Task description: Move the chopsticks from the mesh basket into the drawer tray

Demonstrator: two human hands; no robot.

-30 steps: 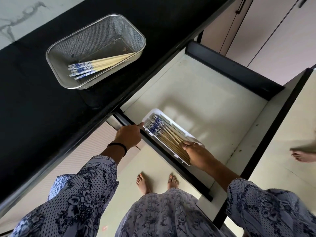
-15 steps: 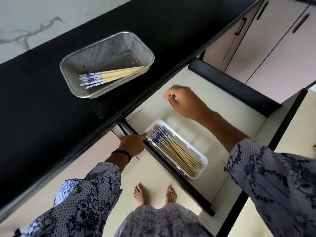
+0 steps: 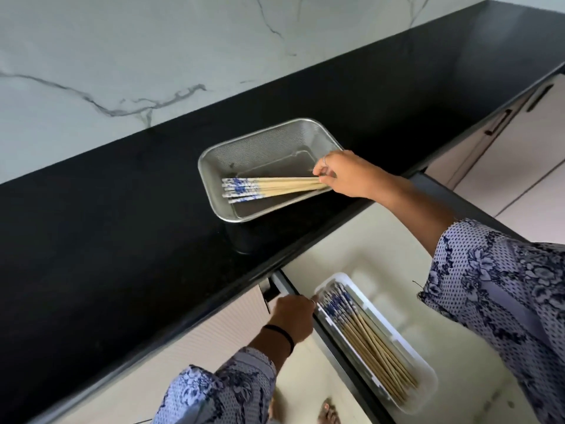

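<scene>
Nearest, the white rectangular plastic drawer tray (image 3: pixel 426 379) lies in the open cream drawer (image 3: pixel 351 249), holding a bundle of blue-patterned wooden chopsticks (image 3: pixel 367 335). The left hand (image 3: pixel 292 319) curls over the drawer's front edge; its fingertips are hidden. Farther, on the black countertop (image 3: pixel 122 224), the rectangular steel mesh basket (image 3: pixel 263 145) holds the remaining chopsticks (image 3: pixel 269 188). The right hand (image 3: pixel 345 175) pinches their plain ends; the tips are hidden by its fingers.
</scene>
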